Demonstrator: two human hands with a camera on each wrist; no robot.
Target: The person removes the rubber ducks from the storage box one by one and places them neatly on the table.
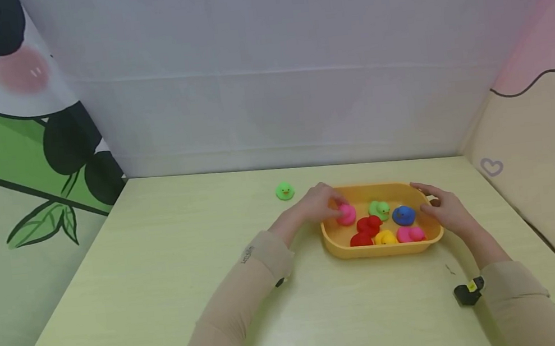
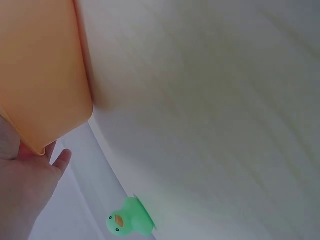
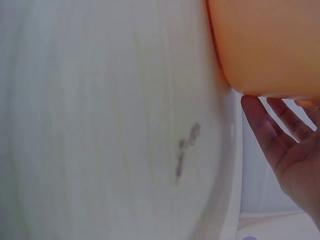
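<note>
An orange-yellow plastic tray (image 1: pixel 347 253) holds several small rubber ducks. At its left end, my left hand (image 1: pixel 311 206) reaches over the rim and pinches a pink duck (image 1: pixel 347 215) inside. The left wrist view shows that hand (image 2: pixel 30 185) at the tray's corner, with the duck mostly hidden by the wall. My right hand (image 1: pixel 446 209) grips the tray's right end, and its fingers touch the outer wall in the right wrist view. Inside also lie a light green duck (image 1: pixel 378 210), a blue duck (image 1: pixel 404 215), red ducks (image 1: pixel 368 225), a yellow duck (image 1: pixel 385 237) and another pink duck (image 1: pixel 410 234).
A green duck (image 1: pixel 285 191) sits on the table outside the tray, left of it and towards the back. The pale wood-look table (image 1: pixel 166 275) meets a white backdrop (image 1: pixel 271 111) behind. Printed panels stand on both sides.
</note>
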